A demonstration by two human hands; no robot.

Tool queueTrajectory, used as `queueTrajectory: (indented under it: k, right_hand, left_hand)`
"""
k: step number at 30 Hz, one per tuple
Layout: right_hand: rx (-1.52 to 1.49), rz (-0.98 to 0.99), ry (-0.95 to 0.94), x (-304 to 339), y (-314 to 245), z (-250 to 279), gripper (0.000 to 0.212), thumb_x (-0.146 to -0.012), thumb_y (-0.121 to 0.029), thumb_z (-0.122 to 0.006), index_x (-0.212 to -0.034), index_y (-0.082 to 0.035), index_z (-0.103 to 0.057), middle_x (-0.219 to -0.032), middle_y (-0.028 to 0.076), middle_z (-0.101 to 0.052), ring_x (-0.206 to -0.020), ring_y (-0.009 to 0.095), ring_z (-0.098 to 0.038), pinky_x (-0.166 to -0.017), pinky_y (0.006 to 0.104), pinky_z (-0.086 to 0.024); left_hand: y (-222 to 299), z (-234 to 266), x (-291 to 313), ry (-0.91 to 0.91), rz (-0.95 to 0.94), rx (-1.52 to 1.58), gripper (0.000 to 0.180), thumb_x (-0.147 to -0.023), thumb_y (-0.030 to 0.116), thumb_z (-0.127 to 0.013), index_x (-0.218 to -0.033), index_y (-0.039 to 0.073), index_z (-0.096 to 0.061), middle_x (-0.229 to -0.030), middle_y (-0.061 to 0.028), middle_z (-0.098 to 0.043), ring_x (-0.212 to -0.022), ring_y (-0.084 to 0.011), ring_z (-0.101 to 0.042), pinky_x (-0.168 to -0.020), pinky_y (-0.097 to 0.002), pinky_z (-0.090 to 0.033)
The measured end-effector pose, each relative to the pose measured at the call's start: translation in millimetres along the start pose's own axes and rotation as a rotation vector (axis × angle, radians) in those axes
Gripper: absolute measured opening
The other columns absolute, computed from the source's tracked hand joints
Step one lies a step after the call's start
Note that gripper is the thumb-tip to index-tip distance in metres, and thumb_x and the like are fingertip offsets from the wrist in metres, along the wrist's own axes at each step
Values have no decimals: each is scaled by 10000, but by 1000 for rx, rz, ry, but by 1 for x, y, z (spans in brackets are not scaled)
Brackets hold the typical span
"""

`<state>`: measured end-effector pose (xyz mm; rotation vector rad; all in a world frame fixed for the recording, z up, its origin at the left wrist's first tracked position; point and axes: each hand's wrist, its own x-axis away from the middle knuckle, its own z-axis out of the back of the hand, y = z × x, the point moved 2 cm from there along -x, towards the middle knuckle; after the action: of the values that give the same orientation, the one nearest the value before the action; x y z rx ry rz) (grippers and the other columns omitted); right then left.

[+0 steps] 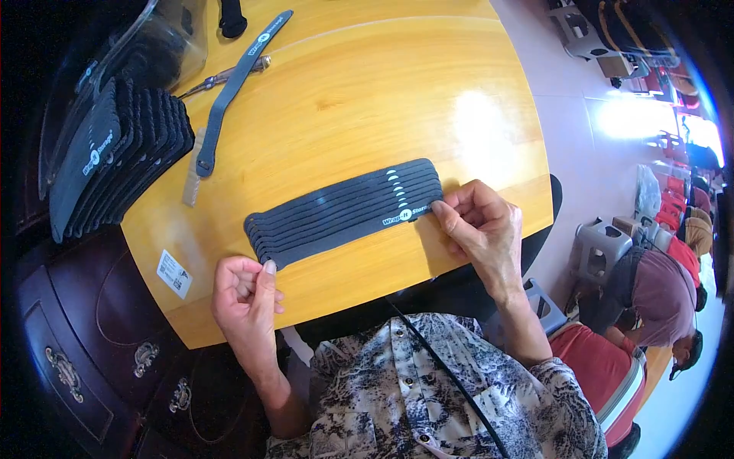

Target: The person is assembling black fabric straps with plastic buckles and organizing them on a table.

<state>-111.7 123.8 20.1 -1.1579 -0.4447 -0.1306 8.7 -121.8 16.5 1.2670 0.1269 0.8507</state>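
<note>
Several black storage straps [329,208] lie overlapped in a fanned row on the yellow wooden table, pale printing lined up near their right end. My left hand [243,292] pinches the nearest strap at its left end, thumb on top. At the right end, my right hand [483,229] grips the same strap between thumb and fingers. Farther off to the left, a thick fanned pile of black straps [126,157] leans at the table's edge. One loose grey-black strap [233,92] with a slotted end lies beyond, across a screwdriver [261,64].
A clear plastic bag [186,47] with dark contents sits at the far left. A white label [174,274] is on the table's near left corner. Dark wooden drawers [73,344] stand left of the table. Other people and grey stools [602,249] are at the right.
</note>
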Motion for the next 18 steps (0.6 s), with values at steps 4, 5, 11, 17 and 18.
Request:
queueTrajectory:
  k: [4,5,11,17,18]
  right_hand:
    - [41,8,-47,-4,-9,3,170,-844,-116,-683,-796,-4,-564,-580,11,-564,-502,48,-516,-426,208,-411]
    - [13,6,-84,-6,-13,6,174,-848,-117,-679,-805,-11,-548,-571,12,-556,-494,48,-515,-421,208,-411]
    - [135,-99,-265,-23,-20,13,165,-847,-115,-674,-805,-35,-536,-564,8,-555,-469,54,-527,-403,204,-424]
    - [142,5,-214,-15,-16,16,153,-858,-135,-667,-820,-17,-578,-600,9,-581,-519,48,-534,-459,196,-425]
    - [134,14,-221,-9,-17,13,153,-858,-135,-667,-820,-17,-578,-600,9,-581,-519,48,-534,-459,196,-425]
  left_hand:
    - [0,-1,-3,-1,19,16,162,-858,-9,-618,-838,59,-473,-635,20,-497,-478,-28,-460,-409,-174,-356]
    - [0,0,-4,-36,23,9,158,-862,2,-617,-841,60,-471,-610,22,-490,-466,-27,-452,-392,-178,-338]
    - [13,10,-4,-144,192,-65,145,-883,68,-609,-864,66,-466,-508,9,-477,-381,-37,-408,-326,-194,-274]
    - [-1,15,-7,-216,161,113,143,-901,119,-604,-921,23,-499,-624,-77,-584,-432,-111,-551,-370,-207,-403]
    - [-2,16,-5,-205,154,108,143,-901,119,-604,-921,23,-499,-624,-77,-584,-432,-111,-551,-370,-207,-403]
